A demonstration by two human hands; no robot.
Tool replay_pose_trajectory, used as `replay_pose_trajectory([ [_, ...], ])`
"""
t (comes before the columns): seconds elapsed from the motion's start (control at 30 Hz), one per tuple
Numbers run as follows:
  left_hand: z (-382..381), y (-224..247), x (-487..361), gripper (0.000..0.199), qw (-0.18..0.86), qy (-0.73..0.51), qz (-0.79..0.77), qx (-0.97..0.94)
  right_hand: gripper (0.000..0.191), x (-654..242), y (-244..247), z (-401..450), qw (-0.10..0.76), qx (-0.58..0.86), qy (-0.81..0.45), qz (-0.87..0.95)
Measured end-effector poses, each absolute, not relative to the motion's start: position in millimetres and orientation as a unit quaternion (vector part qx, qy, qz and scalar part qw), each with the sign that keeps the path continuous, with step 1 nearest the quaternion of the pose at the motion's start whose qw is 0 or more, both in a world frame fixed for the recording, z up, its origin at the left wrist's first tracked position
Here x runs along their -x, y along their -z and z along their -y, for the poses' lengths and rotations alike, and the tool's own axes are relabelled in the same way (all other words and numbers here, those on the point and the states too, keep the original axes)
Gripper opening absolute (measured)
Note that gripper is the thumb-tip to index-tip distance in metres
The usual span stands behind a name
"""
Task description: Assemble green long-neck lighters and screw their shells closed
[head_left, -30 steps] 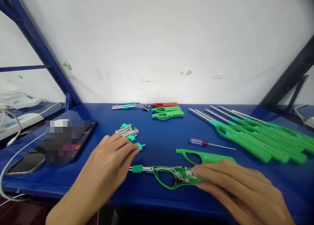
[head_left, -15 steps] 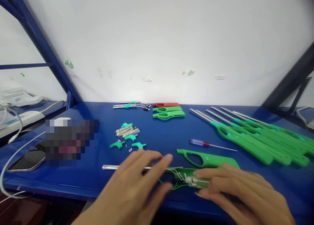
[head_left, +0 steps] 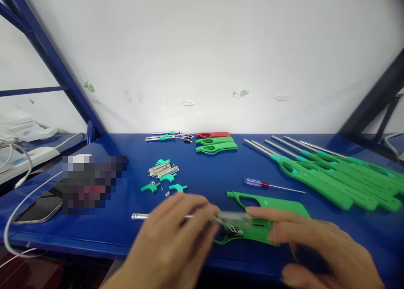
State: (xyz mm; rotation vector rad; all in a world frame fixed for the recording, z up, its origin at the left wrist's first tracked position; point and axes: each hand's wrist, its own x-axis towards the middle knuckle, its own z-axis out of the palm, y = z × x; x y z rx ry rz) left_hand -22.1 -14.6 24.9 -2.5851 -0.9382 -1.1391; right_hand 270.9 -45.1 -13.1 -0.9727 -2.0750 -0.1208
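Note:
A blurred clear fuel tank hangs over an opened green lighter half-shell, its left end between the pinched fingers of my left hand. White wires and a black part show in the shell under it. A silver lighter tube sticks out to the left from under my left hand. My right hand has its fingers apart; the index fingertip is by the tank's right end and a bent finger is at the shell's right end. Just behind lies another green half-shell.
A screwdriver lies behind the shells. Several green lighters are fanned out at right. Green triggers, clear tanks, tube assemblies and a red shell lie farther back. A phone and cable are at left.
The fuel tank has come up out of the shell and shifted left, passing from my right hand to my left fingers. My right hand's fingers have spread apart.

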Motion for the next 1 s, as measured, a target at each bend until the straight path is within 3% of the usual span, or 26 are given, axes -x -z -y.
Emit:
replay_pose_trajectory([
  [0.17,-10,-57,90,0.016,0.203,0.362,0.516,0.749,0.016,-269,16,41,0.468,0.429,0.035,0.772],
  [0.4,-38,-48,136,0.031,0.297,0.167,0.653,0.676,0.015,-266,9,38,0.415,0.402,0.063,0.814],
  [0.67,-48,-33,133,0.033,0.21,0.087,0.675,0.702,0.014,-263,3,35,0.419,0.409,0.059,0.809],
  [0.8,-38,-34,126,0.044,0.188,0.084,0.683,0.701,0.014,-260,6,32,0.366,0.414,0.049,0.832],
  [0.93,-16,-38,104,0.045,0.128,0.201,0.553,0.799,0.038,-262,21,31,0.29,0.45,0.054,0.843],
  [1.0,-4,-36,89,0.038,0.06,0.217,0.459,0.859,0.04,-263,27,31,0.273,0.451,0.056,0.848],
])
